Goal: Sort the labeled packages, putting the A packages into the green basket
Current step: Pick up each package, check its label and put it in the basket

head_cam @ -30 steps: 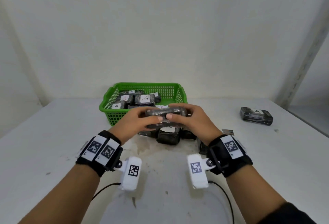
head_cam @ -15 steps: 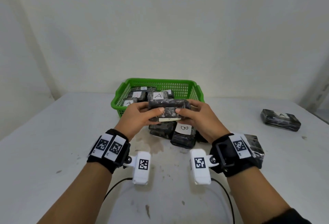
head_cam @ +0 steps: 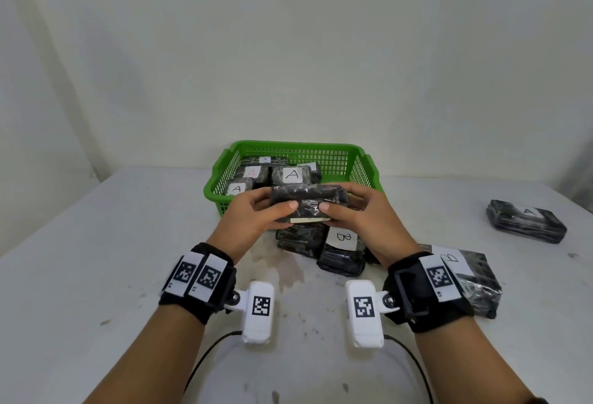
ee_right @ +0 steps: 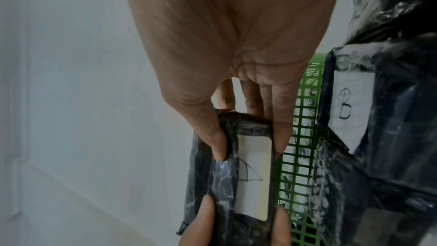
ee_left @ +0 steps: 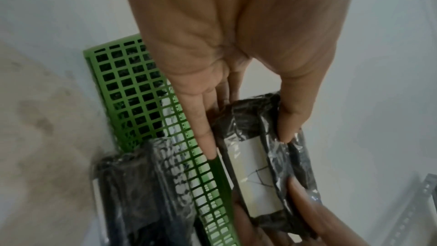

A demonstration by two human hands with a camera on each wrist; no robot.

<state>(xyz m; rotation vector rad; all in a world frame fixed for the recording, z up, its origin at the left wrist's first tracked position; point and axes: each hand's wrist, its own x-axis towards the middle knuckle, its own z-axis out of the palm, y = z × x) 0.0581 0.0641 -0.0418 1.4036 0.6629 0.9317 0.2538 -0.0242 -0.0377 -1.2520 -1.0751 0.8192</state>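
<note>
Both hands hold one black wrapped package [head_cam: 308, 203] up in front of the green basket [head_cam: 349, 163]. My left hand [head_cam: 256, 214] pinches its left end, my right hand [head_cam: 356, 214] its right end. Its white label faces down; in the right wrist view the label on the held package [ee_right: 254, 173] reads A, and the left wrist view shows the same package [ee_left: 257, 166]. Several A packages [head_cam: 292, 175] lie inside the basket. Under my hands sits a package marked B [head_cam: 343, 251], with a second B package [head_cam: 465, 272] to the right.
One A package [head_cam: 526, 221] lies alone at the far right of the white table [head_cam: 96, 243]. Another black package [head_cam: 298, 240] rests beside the B one. A wall stands close behind the basket. A metal rack upright [ee_left: 416, 212] shows in the left wrist view.
The held package has tipped over in my hands so its label edge now faces down toward me. The head camera has shifted, bringing the B packages on the table into view.
</note>
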